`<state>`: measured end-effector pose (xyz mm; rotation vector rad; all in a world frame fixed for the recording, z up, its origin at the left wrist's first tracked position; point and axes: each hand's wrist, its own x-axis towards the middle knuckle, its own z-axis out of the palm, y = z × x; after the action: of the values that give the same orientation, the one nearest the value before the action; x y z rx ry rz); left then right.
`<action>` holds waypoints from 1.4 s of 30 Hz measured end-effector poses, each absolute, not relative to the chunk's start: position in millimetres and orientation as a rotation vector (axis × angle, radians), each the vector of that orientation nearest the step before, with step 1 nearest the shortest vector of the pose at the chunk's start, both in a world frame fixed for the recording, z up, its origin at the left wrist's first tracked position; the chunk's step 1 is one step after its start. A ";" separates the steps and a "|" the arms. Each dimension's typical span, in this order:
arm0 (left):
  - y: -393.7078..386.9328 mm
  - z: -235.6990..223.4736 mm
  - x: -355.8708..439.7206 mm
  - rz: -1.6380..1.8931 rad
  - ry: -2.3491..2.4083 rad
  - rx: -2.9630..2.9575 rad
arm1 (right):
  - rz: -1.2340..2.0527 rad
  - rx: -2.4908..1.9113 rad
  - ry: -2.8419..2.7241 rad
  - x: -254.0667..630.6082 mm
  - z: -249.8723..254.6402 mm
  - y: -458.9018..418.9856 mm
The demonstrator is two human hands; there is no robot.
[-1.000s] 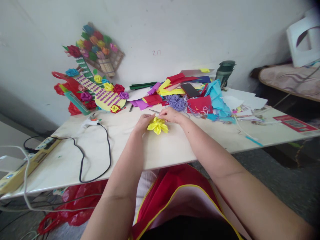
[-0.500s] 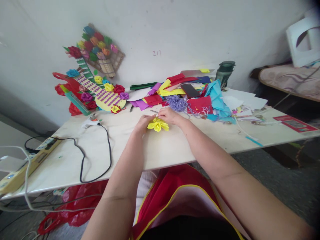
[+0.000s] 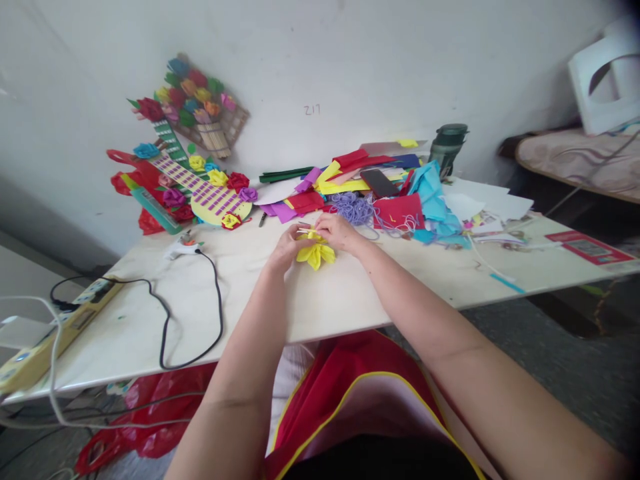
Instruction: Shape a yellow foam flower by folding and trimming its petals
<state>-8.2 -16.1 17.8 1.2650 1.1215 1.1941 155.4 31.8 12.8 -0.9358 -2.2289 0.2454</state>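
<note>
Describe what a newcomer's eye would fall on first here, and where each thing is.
Probably the bright yellow flower between the left hand and right hand, near the picture's middle. Next might come the many-coloured bouquet against the wall at upper left, and the heap of bright sheets towards the table's back.

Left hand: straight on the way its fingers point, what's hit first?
Beyond the flower that the left hand already touches, probably the right hand, its fingertips close ahead. Exact depth between them is unclear.

Soft even light, blurry stretched edges
</note>
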 end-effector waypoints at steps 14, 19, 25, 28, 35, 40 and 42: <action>-17.8 15.2 2.1 1.277 1.246 1.320 | 0.211 -1.023 -2.210 152.6 13.1 29.1; -14.0 11.4 1.7 1.298 1.252 1.298 | 0.165 -1.083 -2.227 152.0 14.5 25.5; -9.0 7.6 0.8 1.314 1.193 1.235 | 0.114 -1.163 -2.223 151.2 16.2 21.0; -9.2 7.8 0.1 1.300 1.177 1.224 | 0.131 -1.180 -2.213 151.0 17.1 19.6; -11.5 8.6 -0.9 1.292 1.084 1.237 | 0.302 -1.194 -2.093 150.5 17.8 21.5; -10.5 8.6 -2.8 1.242 1.067 1.249 | 0.400 -1.188 -2.032 149.7 16.6 25.4; -11.5 10.1 -3.3 1.238 1.063 1.250 | 0.434 -1.173 -2.022 149.4 16.4 26.2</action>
<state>-3.3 -11.5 10.1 1.2496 1.0626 1.2376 149.4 26.2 16.4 -1.1729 -2.0215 0.4337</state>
